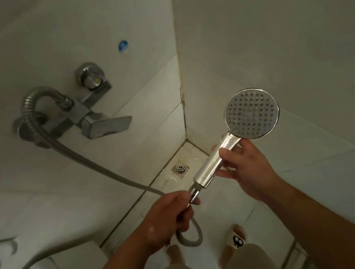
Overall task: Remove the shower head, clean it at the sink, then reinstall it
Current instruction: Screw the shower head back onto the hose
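A chrome shower head with a round perforated face points toward me, its handle slanting down to the left. My right hand grips the handle around its middle. My left hand is closed on the metal hose nut at the handle's lower end. The grey flexible hose runs from that nut up to the wall mixer tap on the left wall, and a loop of it hangs below my left hand.
A floor drain sits in the tiled corner below the shower head. The mixer's flat lever sticks out to the right. A white fixture edge fills the lower left. My slippered feet stand on the floor.
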The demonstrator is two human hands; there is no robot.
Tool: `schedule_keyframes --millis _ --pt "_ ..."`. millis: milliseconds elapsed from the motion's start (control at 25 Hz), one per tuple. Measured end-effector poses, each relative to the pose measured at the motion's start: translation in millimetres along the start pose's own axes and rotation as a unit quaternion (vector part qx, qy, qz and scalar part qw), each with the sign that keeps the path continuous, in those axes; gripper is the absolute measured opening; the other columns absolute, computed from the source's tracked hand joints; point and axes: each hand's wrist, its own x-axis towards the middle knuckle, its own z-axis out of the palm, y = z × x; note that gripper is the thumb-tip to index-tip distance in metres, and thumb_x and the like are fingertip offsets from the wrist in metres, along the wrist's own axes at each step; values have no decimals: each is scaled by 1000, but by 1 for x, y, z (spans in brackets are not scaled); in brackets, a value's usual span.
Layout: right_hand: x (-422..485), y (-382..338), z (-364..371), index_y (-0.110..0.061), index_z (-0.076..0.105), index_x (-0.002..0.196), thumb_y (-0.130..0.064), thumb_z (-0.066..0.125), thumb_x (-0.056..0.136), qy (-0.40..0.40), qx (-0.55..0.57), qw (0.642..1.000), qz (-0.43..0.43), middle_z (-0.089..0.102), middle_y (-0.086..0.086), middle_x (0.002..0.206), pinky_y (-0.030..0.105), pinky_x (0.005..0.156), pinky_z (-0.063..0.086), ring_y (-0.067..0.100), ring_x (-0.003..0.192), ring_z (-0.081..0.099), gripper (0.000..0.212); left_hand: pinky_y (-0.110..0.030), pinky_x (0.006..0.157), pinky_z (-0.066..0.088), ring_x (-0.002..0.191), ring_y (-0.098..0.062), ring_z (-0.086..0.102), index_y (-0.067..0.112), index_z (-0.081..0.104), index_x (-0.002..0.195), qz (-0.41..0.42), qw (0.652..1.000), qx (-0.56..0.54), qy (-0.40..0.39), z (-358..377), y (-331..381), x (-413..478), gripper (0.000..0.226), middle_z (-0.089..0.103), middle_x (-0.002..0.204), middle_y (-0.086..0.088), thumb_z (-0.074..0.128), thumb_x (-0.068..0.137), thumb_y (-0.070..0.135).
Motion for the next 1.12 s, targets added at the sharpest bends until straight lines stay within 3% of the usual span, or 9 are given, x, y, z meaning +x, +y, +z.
schedule_keyframes --millis 120,360,480,680,840,960,1120 --pt "-9 -27 29 -16 54 122 -1 58 97 -6 0 998 -58 76 6 107 39 69 61 24 91 75 29 -28 52 33 49 -14 32 7 71 92 4 997 -42 -68 -27 34 -7 37 50 59 -4 49 91 37" --pt "-25 -66 86 -19 56 117 -12 67 84 -15 13 992 -126 74 8 106 47 72 61 34 95 72 35 -24 47 28 39 -8 31 3 65 93 -9 964 -143 -223 -81 80 -20 35 49 55 -3 53 94 35" --pt "-36 -83 101 -16 56 118 -4 65 90 5 -28 985 -171 75 9 106 45 70 61 32 91 72 32 -23 44 29 37 -6 32 1 62 95 -12 959 -141 -245 -87 96 -24 36 49 55 -2 52 98 35" --pt "-46 -104 109 -13 56 118 -2 65 93 56 -78 976 -197 76 13 106 38 64 60 24 79 74 28 -25 49 33 43 -10 36 -2 64 95 48 984 -52 -164 -74 114 -26 31 54 62 -8 49 101 25" --pt "-44 -103 115 -15 53 123 -2 69 91 134 -60 968 -204 69 19 107 33 61 60 22 78 75 37 -33 62 47 59 -18 55 6 61 88 116 992 26 -36 -60 118 -27 14 68 75 -13 60 98 15" --pt "-44 -104 117 -14 54 122 -3 69 91 135 -73 970 -188 69 18 102 31 59 59 25 76 75 36 -34 63 50 59 -18 58 6 60 83 170 980 88 55 -49 114 -33 15 72 71 -15 71 90 11" --pt "-49 -111 109 -21 56 115 -6 71 90 114 -99 970 -189 70 17 98 36 62 60 26 74 74 33 -22 52 52 49 -7 57 10 66 85 209 947 200 138 -41 115 -40 18 67 59 0 79 83 22"
